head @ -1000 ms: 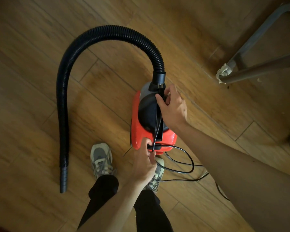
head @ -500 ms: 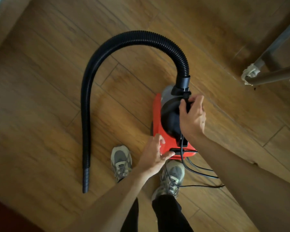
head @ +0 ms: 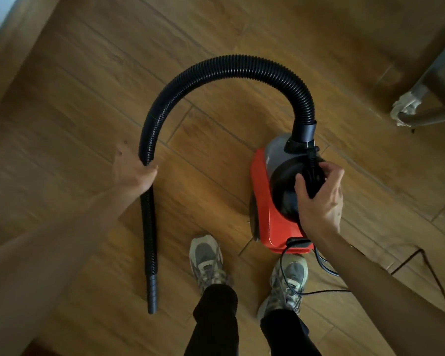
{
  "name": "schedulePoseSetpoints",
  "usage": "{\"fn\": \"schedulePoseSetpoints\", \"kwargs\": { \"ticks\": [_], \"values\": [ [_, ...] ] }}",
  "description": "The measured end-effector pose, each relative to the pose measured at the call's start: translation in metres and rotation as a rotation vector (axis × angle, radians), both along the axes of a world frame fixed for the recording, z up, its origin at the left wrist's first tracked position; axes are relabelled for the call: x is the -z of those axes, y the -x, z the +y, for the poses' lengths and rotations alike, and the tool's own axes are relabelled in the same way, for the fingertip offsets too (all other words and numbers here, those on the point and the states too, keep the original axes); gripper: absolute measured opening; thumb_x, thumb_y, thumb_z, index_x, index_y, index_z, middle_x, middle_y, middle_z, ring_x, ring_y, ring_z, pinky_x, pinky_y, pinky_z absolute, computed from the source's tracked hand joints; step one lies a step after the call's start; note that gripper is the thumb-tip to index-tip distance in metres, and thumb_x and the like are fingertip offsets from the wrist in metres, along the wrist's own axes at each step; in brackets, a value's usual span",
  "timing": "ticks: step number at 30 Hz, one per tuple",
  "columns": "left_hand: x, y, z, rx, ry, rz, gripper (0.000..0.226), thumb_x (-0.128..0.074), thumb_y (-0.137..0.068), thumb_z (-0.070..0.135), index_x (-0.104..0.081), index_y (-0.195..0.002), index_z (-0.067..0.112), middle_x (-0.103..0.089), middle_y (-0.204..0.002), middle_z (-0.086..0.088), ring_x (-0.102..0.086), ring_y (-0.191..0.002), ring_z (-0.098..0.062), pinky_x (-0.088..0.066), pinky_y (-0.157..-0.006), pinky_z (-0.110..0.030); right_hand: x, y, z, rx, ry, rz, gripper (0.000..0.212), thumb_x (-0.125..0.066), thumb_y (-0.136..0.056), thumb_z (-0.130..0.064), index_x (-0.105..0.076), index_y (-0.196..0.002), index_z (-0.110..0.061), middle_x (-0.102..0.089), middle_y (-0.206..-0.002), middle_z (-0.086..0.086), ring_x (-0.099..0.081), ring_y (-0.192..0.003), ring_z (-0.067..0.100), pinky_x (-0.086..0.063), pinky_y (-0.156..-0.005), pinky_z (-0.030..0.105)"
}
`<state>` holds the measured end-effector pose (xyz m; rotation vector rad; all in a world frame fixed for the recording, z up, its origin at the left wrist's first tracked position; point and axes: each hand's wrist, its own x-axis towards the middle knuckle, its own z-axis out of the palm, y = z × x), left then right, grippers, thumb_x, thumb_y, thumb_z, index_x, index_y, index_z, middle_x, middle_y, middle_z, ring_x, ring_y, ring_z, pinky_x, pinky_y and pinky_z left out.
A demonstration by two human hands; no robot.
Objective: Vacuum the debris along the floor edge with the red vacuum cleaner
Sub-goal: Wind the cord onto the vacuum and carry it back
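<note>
Vacuum sits right of centre, right hand gripping its handle; left hand closed round the hose. Cord loops over a shoe: tripping or snagging seems likely.

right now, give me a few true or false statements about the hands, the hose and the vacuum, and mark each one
1. The left hand grips the black hose partway along its length. True.
2. The right hand is on the nozzle tip. False: it holds the handle on top of the red vacuum cleaner; the nozzle tip hangs free.
3. The hose arches up from the front of the vacuum body. True.
4. The power cord is coiled around the hose. False: it trails from the rear of the vacuum across the floor by the shoes.
</note>
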<state>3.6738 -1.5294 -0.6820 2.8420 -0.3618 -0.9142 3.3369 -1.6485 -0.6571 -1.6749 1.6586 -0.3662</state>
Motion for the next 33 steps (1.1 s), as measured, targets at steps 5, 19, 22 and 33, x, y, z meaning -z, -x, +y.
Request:
{"fn": "schedulePoseSetpoints", "kwargs": {
  "ticks": [5, 19, 22, 33],
  "values": [
    [0.025, -0.03, 0.005, 0.03, -0.072, 0.047, 0.091, -0.078, -0.084, 0.026, -0.02, -0.153, 0.015, -0.049, -0.141, -0.018, -0.05, -0.128, -0.041, -0.046, -0.101, -0.049, 0.003, 0.001, 0.009, 0.078, 0.007, -0.02, 0.04, -0.065, -0.09, -0.034, -0.035, -0.116, -0.025, -0.061, -0.11, 0.001, -0.06, -0.094, 0.021, -0.041, -0.075, 0.03],
    [0.067, -0.014, 0.023, 0.065, 0.196, 0.269, 0.057, -0.065, -0.095, 0.014, -0.037, -0.144, 0.021, -0.069, -0.109, -0.006, -0.067, -0.102, -0.024, -0.051, -0.099, -0.047, 0.014, -0.001, 0.009, 0.096, 0.12, 0.047, 0.031, -0.054, -0.09, -0.035, -0.035, -0.112, -0.025, -0.061, -0.1, 0.002, -0.06, -0.085, 0.036, -0.033, -0.068, 0.03],
    [0.061, -0.004, 0.032, 0.075, 0.267, 0.324, 0.058, -0.067, -0.094, 0.02, -0.037, -0.143, 0.027, -0.064, -0.1, 0.014, -0.064, -0.082, 0.002, -0.053, -0.084, -0.027, 0.013, -0.002, 0.009, 0.072, 0.13, 0.051, 0.03, -0.054, -0.091, -0.033, -0.034, -0.111, -0.024, -0.06, -0.1, 0.003, -0.06, -0.084, 0.039, -0.034, -0.069, 0.032],
    [0.014, 0.073, 0.014, -0.035, 0.678, 0.509, 0.061, -0.07, -0.089, 0.034, -0.038, -0.141, 0.027, -0.064, -0.098, 0.004, -0.067, -0.082, 0.004, -0.052, -0.064, -0.013, 0.01, 0.003, 0.007, 0.018, 0.106, 0.039, 0.025, -0.053, -0.097, -0.029, -0.033, -0.111, -0.023, -0.054, -0.086, -0.01, -0.047, -0.057, 0.014, -0.029, -0.053, 0.028]
  ]
}}
